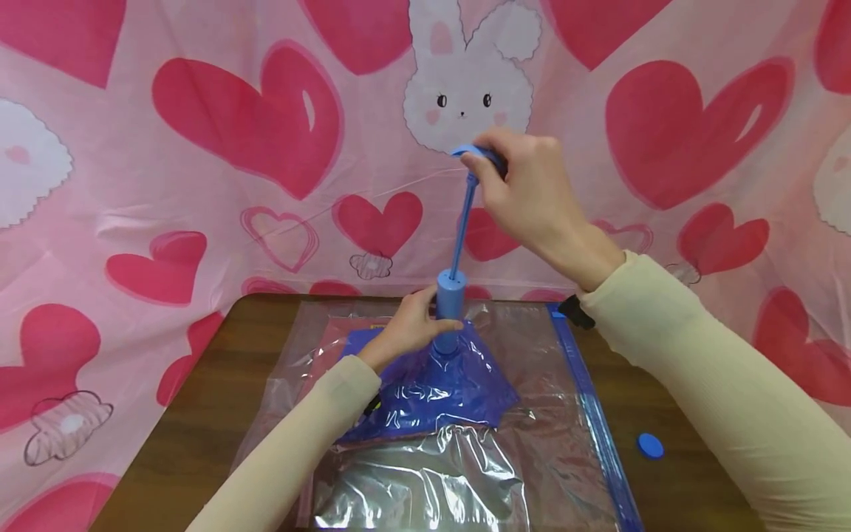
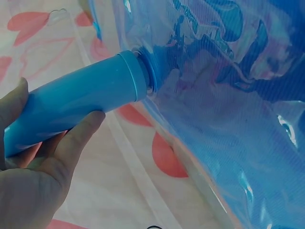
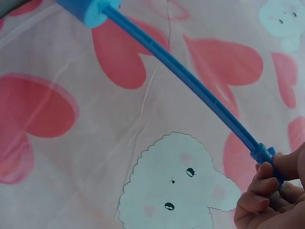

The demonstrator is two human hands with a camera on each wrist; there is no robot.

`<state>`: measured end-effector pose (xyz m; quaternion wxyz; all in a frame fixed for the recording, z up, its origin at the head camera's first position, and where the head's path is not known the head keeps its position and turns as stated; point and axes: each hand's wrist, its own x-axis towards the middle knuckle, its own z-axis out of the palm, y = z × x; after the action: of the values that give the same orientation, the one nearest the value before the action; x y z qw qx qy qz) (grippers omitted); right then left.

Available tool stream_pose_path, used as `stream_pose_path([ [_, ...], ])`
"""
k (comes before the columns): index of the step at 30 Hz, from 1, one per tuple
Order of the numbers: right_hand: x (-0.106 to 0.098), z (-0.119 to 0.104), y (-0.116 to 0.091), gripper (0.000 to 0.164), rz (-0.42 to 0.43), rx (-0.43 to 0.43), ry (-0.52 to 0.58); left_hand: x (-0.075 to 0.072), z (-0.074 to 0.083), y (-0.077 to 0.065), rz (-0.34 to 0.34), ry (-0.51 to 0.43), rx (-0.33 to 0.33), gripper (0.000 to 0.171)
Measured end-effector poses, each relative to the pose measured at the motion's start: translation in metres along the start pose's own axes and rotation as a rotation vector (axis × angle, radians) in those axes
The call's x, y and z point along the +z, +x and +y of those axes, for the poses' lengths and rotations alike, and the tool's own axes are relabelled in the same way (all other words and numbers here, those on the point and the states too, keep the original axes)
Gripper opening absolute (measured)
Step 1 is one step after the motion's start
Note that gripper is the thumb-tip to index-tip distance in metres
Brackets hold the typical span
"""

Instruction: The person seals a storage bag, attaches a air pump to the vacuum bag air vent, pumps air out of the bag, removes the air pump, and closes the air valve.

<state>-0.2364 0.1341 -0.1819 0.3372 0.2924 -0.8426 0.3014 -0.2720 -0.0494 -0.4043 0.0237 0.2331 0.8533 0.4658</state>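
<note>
A blue hand pump [image 1: 450, 299] stands upright on a clear plastic storage bag [image 1: 425, 488]. My left hand [image 1: 414, 326] grips its barrel, fingers and thumb on opposite sides; in the left wrist view the barrel's base [image 2: 136, 74] meets the bag's surface. High above, my right hand [image 1: 535, 185] grips the pump's handle [image 1: 468, 150]. The long thin rod [image 1: 463, 229] is drawn far out of the barrel, and the right wrist view shows the rod [image 3: 186, 78] bowed slightly. Beneath the plastic lies blue-violet folded fabric [image 1: 432, 395], with a pinkish piece at its left.
A blue zip strip [image 1: 592, 414] runs along the bag's right edge. On the brown wooden table [image 1: 179, 414], right of the bag, lies a round blue cap [image 1: 650, 445]. A pink heart-and-rabbit curtain [image 1: 372, 148] hangs close behind the table.
</note>
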Motion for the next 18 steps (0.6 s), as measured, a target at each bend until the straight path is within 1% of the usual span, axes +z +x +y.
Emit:
stream_pose_path([
  [3, 0.006, 0.006, -0.008, 0.02, 0.011, 0.008, 0.005, 0.0, 0.002, 0.002, -0.002, 0.007, 0.015, 0.058],
  [5, 0.018, 0.012, -0.018, 0.017, -0.019, -0.001, 0.017, -0.001, 0.003, 0.002, -0.002, 0.012, 0.026, 0.058],
  [8, 0.045, 0.024, -0.039, 0.014, -0.115, -0.003, 0.024, -0.002, 0.001, 0.002, 0.002, 0.018, 0.046, 0.06],
  [10, 0.064, 0.032, -0.054, 0.012, -0.193, 0.02, 0.031, -0.003, -0.001, 0.001, 0.01, 0.023, 0.052, 0.062],
  [12, 0.078, 0.038, -0.066, 0.012, -0.249, 0.043, 0.025, -0.004, -0.002, 0.0, 0.013, 0.029, 0.054, 0.063],
  [15, 0.09, 0.044, -0.075, 0.012, -0.276, 0.064, 0.048, -0.005, -0.004, -0.001, 0.01, 0.031, 0.058, 0.064],
  [18, 0.09, 0.044, -0.074, 0.011, -0.254, 0.063, 0.073, -0.004, -0.005, -0.002, 0.007, 0.031, 0.06, 0.064],
])
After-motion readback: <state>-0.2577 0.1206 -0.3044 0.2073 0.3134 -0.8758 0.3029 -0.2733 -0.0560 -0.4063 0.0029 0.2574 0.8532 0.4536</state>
